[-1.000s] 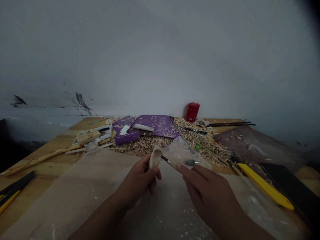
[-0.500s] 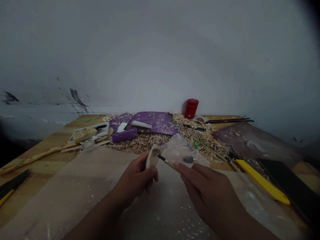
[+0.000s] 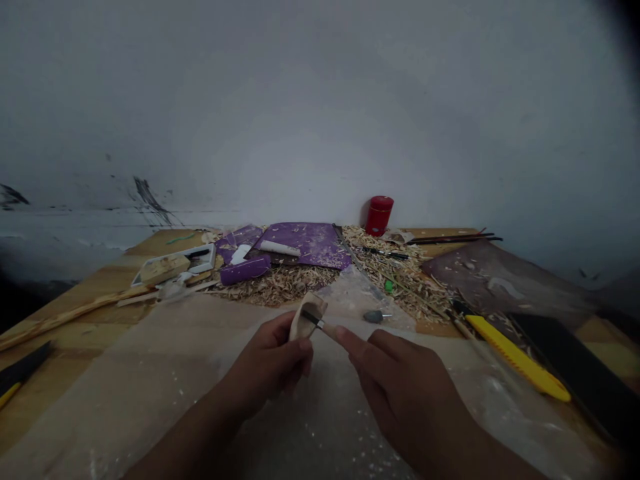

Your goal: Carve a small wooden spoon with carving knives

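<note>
My left hand (image 3: 274, 353) is closed around a small pale piece of wood (image 3: 302, 323) with a hollow carved into it, its hollow side turned to the right. In my right hand (image 3: 400, 373) is a carving knife (image 3: 327, 328) with a light wooden handle and a short dark blade. The forefinger lies stretched along the handle. The blade reaches into the hollow of the wood; its exact tip is hard to make out. A clear plastic sheet (image 3: 165, 373) covers the table beneath both hands.
Wood shavings (image 3: 270, 287) are heaped behind my hands, around a purple sheet (image 3: 310, 243) and a red canister (image 3: 379, 215). A grey grinding bit (image 3: 373, 317) lies just beyond my right hand. To the right lie a yellow-handled tool (image 3: 517, 357) and a dark slab (image 3: 570, 373); left, a long stick (image 3: 75, 317).
The knife blade has moved leftward, deeper into the hollow, with my right hand shifting left. The wood has turned slightly in my left hand, and the whole view has shifted a little.
</note>
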Motion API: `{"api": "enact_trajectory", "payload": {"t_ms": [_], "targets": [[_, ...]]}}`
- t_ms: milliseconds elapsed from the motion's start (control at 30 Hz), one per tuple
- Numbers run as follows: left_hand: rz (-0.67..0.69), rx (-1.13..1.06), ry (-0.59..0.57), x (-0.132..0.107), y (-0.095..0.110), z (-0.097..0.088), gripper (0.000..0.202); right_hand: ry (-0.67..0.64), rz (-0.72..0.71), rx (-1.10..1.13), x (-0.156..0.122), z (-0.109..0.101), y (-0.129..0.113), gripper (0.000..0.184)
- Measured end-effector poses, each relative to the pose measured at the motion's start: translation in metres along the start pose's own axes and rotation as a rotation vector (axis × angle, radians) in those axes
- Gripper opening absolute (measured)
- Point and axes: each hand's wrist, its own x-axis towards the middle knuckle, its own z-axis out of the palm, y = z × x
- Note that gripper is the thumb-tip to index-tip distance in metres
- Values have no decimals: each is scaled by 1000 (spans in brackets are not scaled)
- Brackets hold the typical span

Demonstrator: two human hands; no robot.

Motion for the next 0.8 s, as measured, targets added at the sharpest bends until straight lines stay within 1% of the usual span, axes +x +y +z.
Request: {"api": "enact_trajectory", "payload": {"t_ms": [67, 133, 233, 300, 333, 367, 467, 500, 567, 600, 633, 667, 767, 800], "targets": [[1, -2, 14, 0, -1, 0, 17, -17, 4, -33, 0, 0, 0, 41], [16, -5, 51, 1, -1, 0, 16, -7, 12, -8, 0, -2, 0, 40], [67, -45, 95, 1, -1, 0, 17, 122, 33, 126, -2, -6, 3, 34], [70, -74, 85, 1, 0, -1, 19, 201, 101, 245, -2, -6, 6, 32], [56, -78, 61, 1, 0, -1, 21, 209, 160, 315, -2, -4, 8, 33], [32, -70, 25, 0, 0, 0, 22, 194, 231, 396, 0, -2, 9, 33], [-32, 31, -131, -1, -1, 5, 24, 100, 421, 743, 8, 7, 14, 34], [-46, 72, -185, -2, -2, 7, 23, 63, 448, 869, 11, 10, 16, 32], [-76, 124, -280, -1, -4, 10, 24, -7, 468, 965, 15, 16, 21, 21], [-84, 127, -310, -1, -5, 11, 26, -39, 483, 990, 16, 19, 24, 15], [-88, 119, -327, 0, -5, 9, 30, -61, 503, 1002, 17, 20, 26, 10], [-88, 101, -332, 0, -6, 6, 34, -76, 530, 1023, 17, 22, 28, 9], [-20, -28, -308, 2, -5, -9, 50, -66, 617, 1116, 16, 24, 32, 18], [26, -102, -297, 3, -4, -14, 51, -49, 643, 1156, 15, 26, 32, 21]]}}
